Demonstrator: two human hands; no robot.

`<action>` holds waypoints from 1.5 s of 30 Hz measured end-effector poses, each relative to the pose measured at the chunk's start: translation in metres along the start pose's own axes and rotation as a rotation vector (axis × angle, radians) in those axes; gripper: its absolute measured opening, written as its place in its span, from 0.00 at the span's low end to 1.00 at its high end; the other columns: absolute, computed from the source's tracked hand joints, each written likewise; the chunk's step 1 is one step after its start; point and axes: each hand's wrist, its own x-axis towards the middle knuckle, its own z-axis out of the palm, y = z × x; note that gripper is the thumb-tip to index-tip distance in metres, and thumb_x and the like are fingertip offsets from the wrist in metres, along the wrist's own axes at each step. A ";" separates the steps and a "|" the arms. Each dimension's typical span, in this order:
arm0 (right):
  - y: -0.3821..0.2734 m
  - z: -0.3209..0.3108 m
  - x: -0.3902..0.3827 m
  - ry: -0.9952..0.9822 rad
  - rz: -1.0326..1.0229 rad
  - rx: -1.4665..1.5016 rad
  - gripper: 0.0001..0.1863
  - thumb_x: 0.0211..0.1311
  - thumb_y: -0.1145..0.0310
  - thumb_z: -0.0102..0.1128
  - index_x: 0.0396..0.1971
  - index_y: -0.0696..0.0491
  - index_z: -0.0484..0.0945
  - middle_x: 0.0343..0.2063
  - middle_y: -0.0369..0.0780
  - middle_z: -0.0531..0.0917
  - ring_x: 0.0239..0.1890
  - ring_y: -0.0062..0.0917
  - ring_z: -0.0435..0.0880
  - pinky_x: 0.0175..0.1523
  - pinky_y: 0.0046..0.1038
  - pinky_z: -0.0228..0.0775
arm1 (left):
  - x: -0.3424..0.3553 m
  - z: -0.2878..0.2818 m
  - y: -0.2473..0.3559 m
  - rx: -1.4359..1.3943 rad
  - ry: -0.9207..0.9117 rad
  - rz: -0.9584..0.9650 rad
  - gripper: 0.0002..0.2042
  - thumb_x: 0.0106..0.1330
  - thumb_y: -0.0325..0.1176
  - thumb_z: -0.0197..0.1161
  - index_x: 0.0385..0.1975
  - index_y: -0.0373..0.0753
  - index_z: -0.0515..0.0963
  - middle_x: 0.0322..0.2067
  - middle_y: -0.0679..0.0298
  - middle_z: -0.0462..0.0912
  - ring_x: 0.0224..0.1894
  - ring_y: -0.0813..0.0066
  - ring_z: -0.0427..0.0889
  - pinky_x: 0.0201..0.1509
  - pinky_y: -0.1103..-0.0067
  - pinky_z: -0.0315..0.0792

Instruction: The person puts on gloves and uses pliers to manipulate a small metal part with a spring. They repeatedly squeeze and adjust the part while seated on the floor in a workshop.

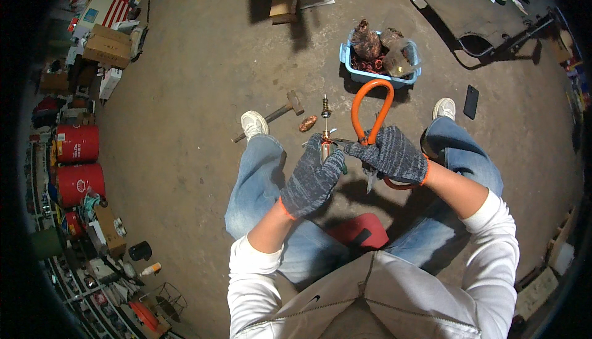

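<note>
My left hand (311,178), in a grey knit glove with an orange cuff, is closed around a small motor rotor (327,144). The rotor's thin metal shaft (325,111) points away from me. In my right hand (394,154), gloved alike, is a pair of shears with large orange loop handles (373,86). One loop rises above the hand; part of the other shows below it. Dark metal from the shears reaches the rotor, but the exact contact is too small to make out. Just beyond my left hand, a copper-coloured lump (308,124) lies on the floor.
A hammer (280,115) lies by my left shoe. Ahead stands a light-blue bin (385,81) of coppery scrap and plastic bags. A phone (471,102) lies to the right, below a dark metal frame table (468,15). Red drums (80,185) and cluttered shelves line the left.
</note>
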 end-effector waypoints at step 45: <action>-0.018 -0.046 0.019 -0.079 0.247 -0.077 0.12 0.55 0.53 0.57 0.31 0.44 0.80 0.13 0.37 0.75 0.15 0.30 0.76 0.20 0.30 0.64 | 0.006 -0.021 0.028 -0.295 -0.060 -0.330 0.17 0.62 0.28 0.54 0.49 0.32 0.62 0.31 0.57 0.74 0.35 0.70 0.76 0.39 0.75 0.71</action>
